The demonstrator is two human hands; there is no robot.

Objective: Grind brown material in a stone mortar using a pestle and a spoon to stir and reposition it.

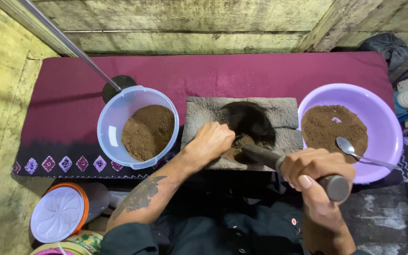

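At frame centre, the right hand [318,175] is gripping a dark pestle [293,169] while the left hand [212,140], fingers curled, is touching brown powder [238,146] in the stone mortar [242,130].

Single head view; steeply downward, close above hands [260,156]

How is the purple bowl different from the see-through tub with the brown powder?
The purple bowl is wide, shallow and solid lilac; the clear tub is deeper, narrower and see-through bluish. A metal spoon lies in the purple bowl; the clear tub has no spoon in it. The purple bowl sits right of the stone mortar, the clear tub left of it. Both hold brown powder and rest on the maroon cloth.
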